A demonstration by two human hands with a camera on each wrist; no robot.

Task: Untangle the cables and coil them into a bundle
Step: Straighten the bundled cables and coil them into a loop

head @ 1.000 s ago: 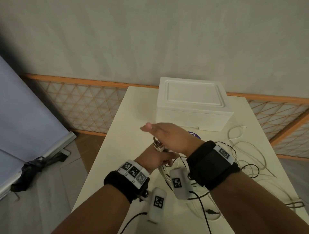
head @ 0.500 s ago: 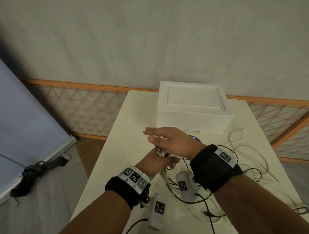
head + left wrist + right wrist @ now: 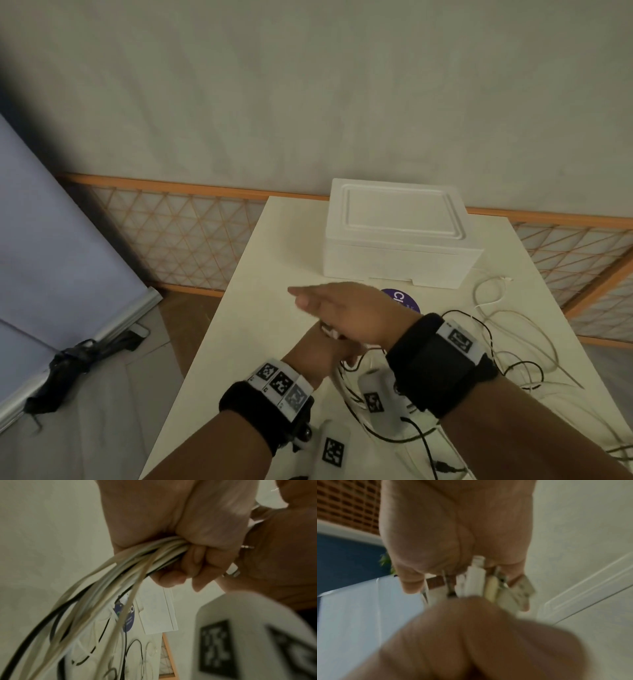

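Lower centre of the head view: the left hand [image 3: 325,349] is a fist wrapped tight round the cable bundle [image 3: 137,563]. The left-wrist view shows the white and black strands gathered under the curled fingers [image 3: 193,561] and fanning down toward the lower left of that frame, so the bundle's long axis runs through the fist, with the slack hanging below.

Just above it, the right hand [image 3: 349,308] lies flat across the top of the fist, fingers straight and pointing to the frame's left, holding nothing. The right-wrist view has the plug ends [image 3: 476,577] poking up out of the fist straight at that palm; touching or a shade apart, I can't tell.

So the left hand carries the load and the right hand is the free one, and nearer the plugs.

Right of the wrists, the loose cables [image 3: 513,342] sprawl over the table [image 3: 267,274], well apart from the fist. I'd say those loops come in next.

Further back, a purple sticker [image 3: 400,298], then the white foam box [image 3: 397,233] at the far edge.
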